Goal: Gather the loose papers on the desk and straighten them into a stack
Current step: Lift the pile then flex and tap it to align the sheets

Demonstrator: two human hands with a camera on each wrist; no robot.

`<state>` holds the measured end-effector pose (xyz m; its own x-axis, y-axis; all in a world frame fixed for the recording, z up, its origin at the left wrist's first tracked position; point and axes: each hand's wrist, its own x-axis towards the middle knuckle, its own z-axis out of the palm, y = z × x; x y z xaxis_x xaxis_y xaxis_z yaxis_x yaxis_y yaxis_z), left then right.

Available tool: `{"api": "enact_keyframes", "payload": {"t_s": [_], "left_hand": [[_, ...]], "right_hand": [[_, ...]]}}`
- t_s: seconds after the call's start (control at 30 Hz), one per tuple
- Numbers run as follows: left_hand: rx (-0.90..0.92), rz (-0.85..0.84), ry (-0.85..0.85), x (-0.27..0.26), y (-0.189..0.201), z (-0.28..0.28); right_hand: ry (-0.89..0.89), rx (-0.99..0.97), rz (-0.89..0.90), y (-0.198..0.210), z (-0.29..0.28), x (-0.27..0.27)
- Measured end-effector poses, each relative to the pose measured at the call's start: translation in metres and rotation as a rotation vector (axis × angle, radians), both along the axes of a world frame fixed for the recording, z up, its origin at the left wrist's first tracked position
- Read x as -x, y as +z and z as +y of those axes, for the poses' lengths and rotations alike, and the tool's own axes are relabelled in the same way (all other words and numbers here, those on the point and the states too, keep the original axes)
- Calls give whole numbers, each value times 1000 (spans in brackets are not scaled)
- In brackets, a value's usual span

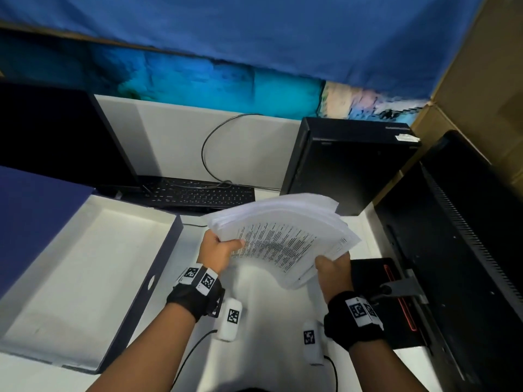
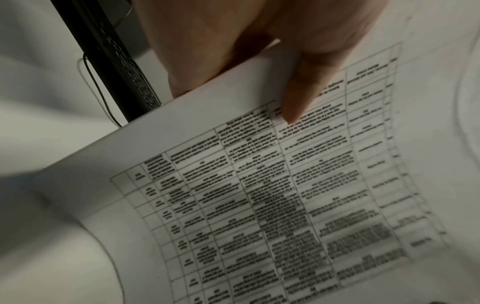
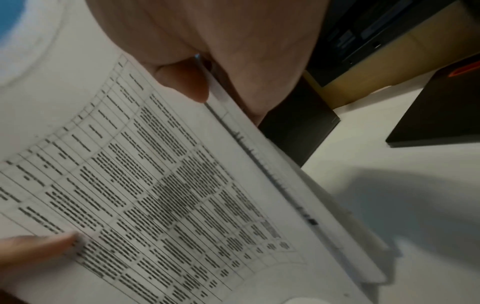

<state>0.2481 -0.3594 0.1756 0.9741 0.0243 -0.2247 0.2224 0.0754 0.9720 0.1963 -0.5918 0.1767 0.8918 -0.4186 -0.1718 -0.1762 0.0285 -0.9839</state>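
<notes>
A thick bundle of white papers (image 1: 283, 230) with a printed table on the top sheet is lifted above the white desk (image 1: 263, 321), its far edges fanned and uneven. My left hand (image 1: 219, 248) grips the bundle's left side, thumb lying on the top sheet (image 2: 259, 185). My right hand (image 1: 332, 265) grips the near right corner, thumb on top and fingers underneath. In the right wrist view the stacked sheet edges (image 3: 285, 181) run diagonally under the thumb. The left thumb (image 3: 39, 244) shows there at the lower left.
An open, shallow dark-blue box (image 1: 158, 267) with a white inside sits at the left. A black keyboard (image 1: 198, 195) and cable lie behind the papers. A black computer tower (image 1: 348, 165) stands at the back right. A monitor's back and stand (image 1: 452, 250) fill the right side.
</notes>
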Motion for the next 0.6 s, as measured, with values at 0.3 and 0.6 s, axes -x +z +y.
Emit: {"api": "enact_keyframes", "payload": {"t_s": [0.3,0.6], "left_hand": [[-34,-116,-53,-7,1,4],[-53,-43,-51,-12,3,-7]], "right_hand": [[-13,93,-31,-9,-2,5],[112,170,-25,6,15,3]]}}
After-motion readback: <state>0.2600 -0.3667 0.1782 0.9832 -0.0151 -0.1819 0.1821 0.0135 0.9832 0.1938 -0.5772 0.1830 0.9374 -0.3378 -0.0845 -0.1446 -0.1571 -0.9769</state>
